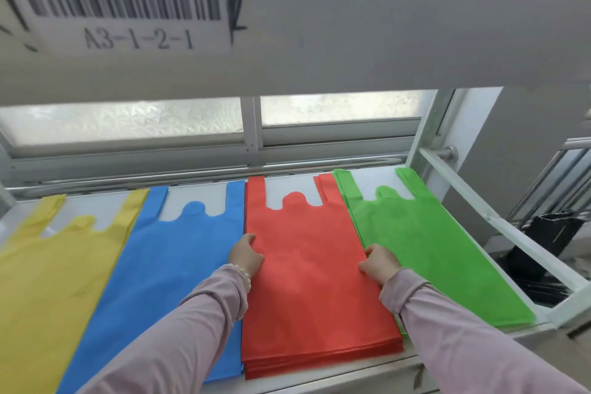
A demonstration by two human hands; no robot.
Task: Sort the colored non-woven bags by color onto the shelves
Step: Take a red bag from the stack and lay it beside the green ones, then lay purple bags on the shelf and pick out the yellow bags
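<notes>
Four flat stacks of non-woven bags lie side by side on a white shelf (319, 376): yellow (41, 291), blue (172, 265), red (310, 285) and green (428, 253). Their handles point toward the window. My left hand (244, 254) grips the left edge of the red stack, fingers curled on it. My right hand (379, 262) grips the red stack's right edge, where it meets the green stack. Both sleeves are pale mauve.
The underside of the upper shelf (383, 25) hangs close overhead with a barcode label (128, 9) reading A3-1-2-1. A frosted window (249, 118) runs behind. A white diagonal brace (499, 224) borders the right side, with a black object (550, 240) beyond it.
</notes>
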